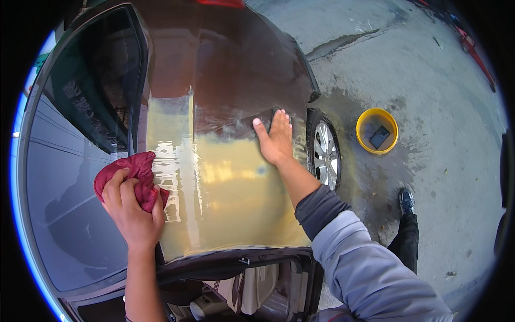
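Observation:
My left hand (131,208) grips a crumpled maroon cloth (138,166) at the edge of the car's dark window (75,231). On the right, my right hand (276,140) lies flat on the car's brown bodywork (230,64), its thumb spread from the fingers, just above a yellowish smoothed patch (230,182) that covers much of the panel. A small dark area shows at my right fingertips; I cannot tell whether it is an object or shadow. A lighter, glossy strip runs down the patch's left part.
Beside the car's wheel (324,153) a yellow bucket (377,111) with water and a dark rectangular item stands on wet concrete. A black-trousered leg and shoe (406,202) show lower right. An open doorway (257,284) reveals seats below. A red metal tool (477,59) lies upper right.

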{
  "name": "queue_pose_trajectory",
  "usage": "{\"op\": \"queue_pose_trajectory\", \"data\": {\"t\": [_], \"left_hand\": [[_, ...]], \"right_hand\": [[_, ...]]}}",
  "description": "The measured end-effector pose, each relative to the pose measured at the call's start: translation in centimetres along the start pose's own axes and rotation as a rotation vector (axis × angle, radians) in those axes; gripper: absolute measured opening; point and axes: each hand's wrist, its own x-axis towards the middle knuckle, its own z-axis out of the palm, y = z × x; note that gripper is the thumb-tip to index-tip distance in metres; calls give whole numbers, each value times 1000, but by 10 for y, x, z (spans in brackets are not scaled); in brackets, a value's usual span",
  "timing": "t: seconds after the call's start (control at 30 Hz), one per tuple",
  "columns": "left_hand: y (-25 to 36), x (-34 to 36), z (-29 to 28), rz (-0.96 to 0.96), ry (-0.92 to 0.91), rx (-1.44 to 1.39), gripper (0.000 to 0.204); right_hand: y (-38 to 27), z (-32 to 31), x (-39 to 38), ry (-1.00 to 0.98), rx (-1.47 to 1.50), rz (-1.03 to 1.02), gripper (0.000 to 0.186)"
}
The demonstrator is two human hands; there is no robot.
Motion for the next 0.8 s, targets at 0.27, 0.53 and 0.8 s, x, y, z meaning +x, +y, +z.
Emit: {"op": "queue_pose_trajectory", "data": {"t": [0.27,0.53,0.8], "left_hand": [[1,0,-1,-17,-9,-5,38],[1,1,0,-5,-11,2,37],[1,0,-1,-3,-18,2,37]], "right_hand": [[-108,-28,-150,-269,-32,-626,123],[-54,-13,-86,-179,-54,-662,117],[-1,-16,18,-124,-9,-274,109]]}}
